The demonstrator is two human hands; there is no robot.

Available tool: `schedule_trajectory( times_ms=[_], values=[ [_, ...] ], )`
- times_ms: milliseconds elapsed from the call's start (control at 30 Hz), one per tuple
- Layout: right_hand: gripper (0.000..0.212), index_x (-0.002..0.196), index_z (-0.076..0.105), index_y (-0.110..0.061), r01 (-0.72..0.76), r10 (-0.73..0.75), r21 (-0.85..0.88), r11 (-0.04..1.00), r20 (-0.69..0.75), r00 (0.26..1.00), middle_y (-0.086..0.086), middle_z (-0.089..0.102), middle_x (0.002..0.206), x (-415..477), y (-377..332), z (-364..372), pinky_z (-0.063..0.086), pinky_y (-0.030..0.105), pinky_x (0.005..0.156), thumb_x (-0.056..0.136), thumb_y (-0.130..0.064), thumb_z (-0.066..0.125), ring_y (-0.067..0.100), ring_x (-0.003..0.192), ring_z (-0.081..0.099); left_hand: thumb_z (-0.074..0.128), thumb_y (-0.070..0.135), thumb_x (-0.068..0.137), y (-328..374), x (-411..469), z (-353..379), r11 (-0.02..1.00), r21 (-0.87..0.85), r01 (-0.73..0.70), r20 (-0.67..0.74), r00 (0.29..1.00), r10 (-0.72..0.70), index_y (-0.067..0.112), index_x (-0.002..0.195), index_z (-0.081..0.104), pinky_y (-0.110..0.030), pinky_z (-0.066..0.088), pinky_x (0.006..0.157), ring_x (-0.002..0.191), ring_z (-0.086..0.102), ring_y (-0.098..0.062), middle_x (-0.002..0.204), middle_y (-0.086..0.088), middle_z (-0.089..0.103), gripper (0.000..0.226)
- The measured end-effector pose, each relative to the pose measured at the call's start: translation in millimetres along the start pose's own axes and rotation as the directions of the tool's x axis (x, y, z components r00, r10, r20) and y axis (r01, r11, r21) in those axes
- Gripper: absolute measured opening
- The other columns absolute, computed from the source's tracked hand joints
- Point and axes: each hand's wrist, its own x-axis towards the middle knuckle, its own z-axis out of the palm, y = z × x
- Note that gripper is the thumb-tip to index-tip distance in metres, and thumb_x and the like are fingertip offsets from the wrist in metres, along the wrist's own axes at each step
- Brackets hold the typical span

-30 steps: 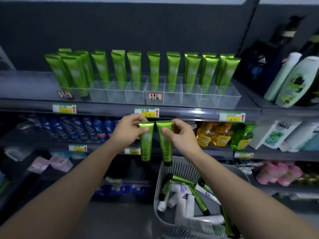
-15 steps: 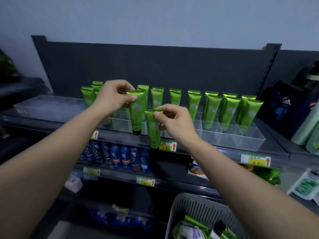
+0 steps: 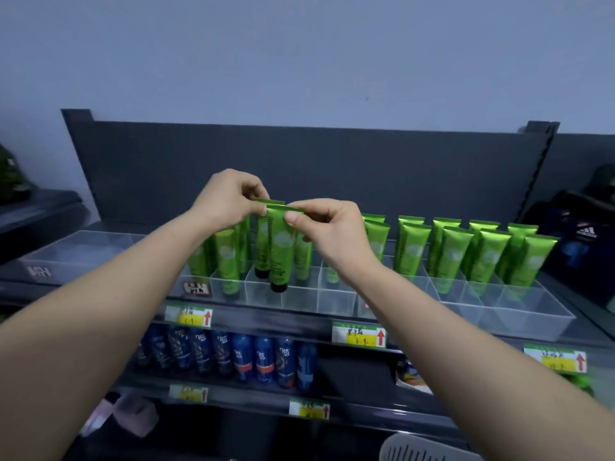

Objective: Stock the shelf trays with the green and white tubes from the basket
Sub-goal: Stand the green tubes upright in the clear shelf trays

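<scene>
My left hand (image 3: 229,197) pinches the top seam of a green tube (image 3: 262,251), which hangs cap-down. Just in front of it hangs a second green tube (image 3: 282,257), pinched at its top by my right hand (image 3: 329,227). Both tubes overlap above a compartment near the left end of the clear divided tray (image 3: 532,327) on the top shelf. Their black caps are at about the height of the tray's rim. Several green tubes (image 3: 482,257) stand cap-down in the tray's other compartments. Only the rim of the grey basket (image 3: 426,445) shows at the bottom right.
A second clear tray (image 3: 76,251) sits on the top shelf to the left. Blue bottles (image 3: 263,361) line the shelf below, with yellow price tags (image 3: 359,334) along the shelf edges. A dark back panel (image 3: 299,161) rises behind the tubes. Dark items stand at the far right.
Both hands have carried their tubes up from in front of the shelf edge to over the tray, closer together. The view has tilted upward, leaving only the basket's rim in view.
</scene>
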Motion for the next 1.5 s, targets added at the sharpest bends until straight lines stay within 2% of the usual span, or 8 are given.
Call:
schedule_trajectory(
  times_ms=[200,333,533,767,1033,1100,1200,1500],
  values=[
    [0.014,0.093,0.077,-0.01,0.006,-0.007,-0.038,0.999,-0.025,1.0,0.002,0.074,0.081,14,7,18,0.056,0.034,0.076,0.079,-0.01,0.076,0.007,0.072,0.064,0.07,0.003,0.075,-18,15,7,0.995,0.09,-0.033,0.092,0.995,0.025,0.013,0.079,0.073,-0.026,0.045,0.064,0.068,0.058,-0.014,0.075,0.0,0.069,0.011],
    [0.014,0.094,0.077,-0.008,-0.02,0.018,-0.07,0.997,-0.032,0.999,-0.002,0.071,0.077,16,17,24,0.05,0.024,0.07,0.08,-0.009,0.075,0.001,0.064,0.06,0.072,0.006,0.076,-29,21,12,0.989,0.137,-0.06,0.148,0.988,0.04,0.011,0.077,0.073,-0.022,0.039,0.057,0.068,0.057,-0.015,0.074,0.0,0.067,0.006],
    [0.014,0.095,0.076,-0.005,-0.083,0.077,-0.155,0.985,-0.042,0.996,-0.001,0.07,0.079,20,40,32,0.055,0.033,0.078,0.082,-0.009,0.074,0.006,0.068,0.06,0.074,0.005,0.076,-42,29,21,0.988,0.127,-0.083,0.216,0.975,0.054,0.015,0.077,0.074,-0.033,0.052,0.079,0.081,0.064,-0.017,0.079,0.002,0.069,0.009],
    [0.015,0.095,0.076,-0.007,-0.18,0.175,-0.192,0.965,-0.044,0.984,0.001,0.071,0.082,22,62,39,0.057,0.042,0.083,0.081,-0.011,0.075,0.007,0.067,0.06,0.08,0.018,0.074,-48,32,23,0.991,0.093,-0.092,0.235,0.97,0.068,0.017,0.077,0.074,-0.03,0.05,0.075,0.079,0.063,-0.013,0.075,0.009,0.067,0.007],
    [0.005,0.081,0.076,-0.016,-0.165,0.163,-0.195,0.967,-0.026,0.986,-0.005,0.067,0.069,29,68,45,0.057,0.046,0.078,0.078,-0.013,0.078,0.01,0.062,0.059,0.08,0.018,0.074,-53,35,25,0.997,0.053,-0.062,0.218,0.975,0.049,0.019,0.074,0.074,-0.024,0.045,0.068,0.071,0.06,-0.008,0.066,0.013,0.064,0.006],
    [0.017,0.068,0.069,-0.026,-0.159,0.154,-0.213,0.964,-0.041,0.987,-0.002,0.066,0.066,30,69,47,0.057,0.048,0.073,0.076,-0.016,0.08,0.015,0.061,0.058,0.079,0.019,0.075,-54,35,24,0.996,0.063,-0.065,0.214,0.976,0.05,0.019,0.076,0.075,-0.023,0.043,0.068,0.072,0.06,-0.008,0.066,0.014,0.063,0.004],
    [0.026,0.061,0.063,-0.028,-0.154,0.14,-0.238,0.959,-0.074,0.987,0.001,0.063,0.064,32,71,50,0.056,0.05,0.068,0.074,-0.017,0.081,0.02,0.06,0.058,0.078,0.02,0.077,-55,36,22,0.994,0.08,-0.073,0.212,0.976,0.054,0.019,0.076,0.075,-0.024,0.043,0.068,0.073,0.06,-0.008,0.068,0.014,0.064,0.003],
    [0.021,0.066,0.062,-0.027,-0.15,0.134,-0.296,0.943,-0.072,0.988,0.003,0.066,0.067,35,70,55,0.057,0.045,0.067,0.075,-0.023,0.081,0.028,0.064,0.063,0.077,0.021,0.077,-55,36,20,0.992,0.102,-0.072,0.214,0.976,0.049,0.019,0.079,0.076,-0.028,0.049,0.073,0.079,0.062,-0.012,0.075,0.009,0.067,0.003]
  ],
)
